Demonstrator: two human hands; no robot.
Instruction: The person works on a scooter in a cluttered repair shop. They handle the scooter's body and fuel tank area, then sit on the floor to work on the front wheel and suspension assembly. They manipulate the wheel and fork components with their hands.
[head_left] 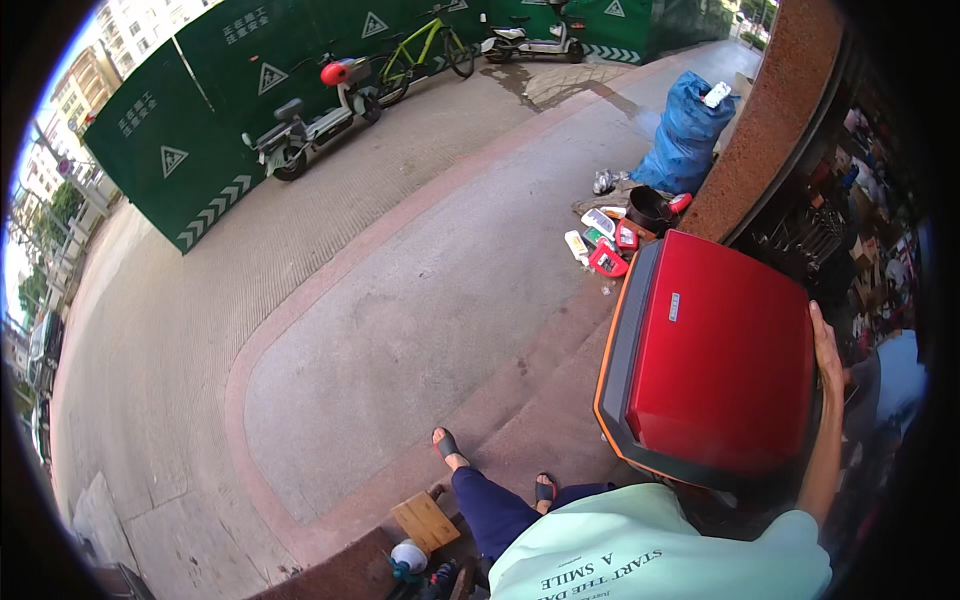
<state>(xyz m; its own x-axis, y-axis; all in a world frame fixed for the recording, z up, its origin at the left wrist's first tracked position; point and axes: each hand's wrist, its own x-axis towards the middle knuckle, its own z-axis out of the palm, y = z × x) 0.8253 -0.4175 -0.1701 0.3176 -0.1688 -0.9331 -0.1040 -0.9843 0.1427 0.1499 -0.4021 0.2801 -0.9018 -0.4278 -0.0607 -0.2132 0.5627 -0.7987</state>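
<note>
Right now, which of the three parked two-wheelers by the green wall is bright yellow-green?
The bicycle, in the middle, between the near scooter and the far scooter. Its frame is bright yellow-green; neither scooter shows that colour.

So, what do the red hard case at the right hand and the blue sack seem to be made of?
Red hard case: likely moulded plastic, glossy, as its smooth curved shell shows soft highlights; painted metal is possible.
Blue sack: probably thin plastic, slightly shiny, with sharp creases.

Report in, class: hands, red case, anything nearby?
Right hand on right edge of red case. Left hand not visible. Plastic containers near case's far corner; blue sack beyond.
</note>
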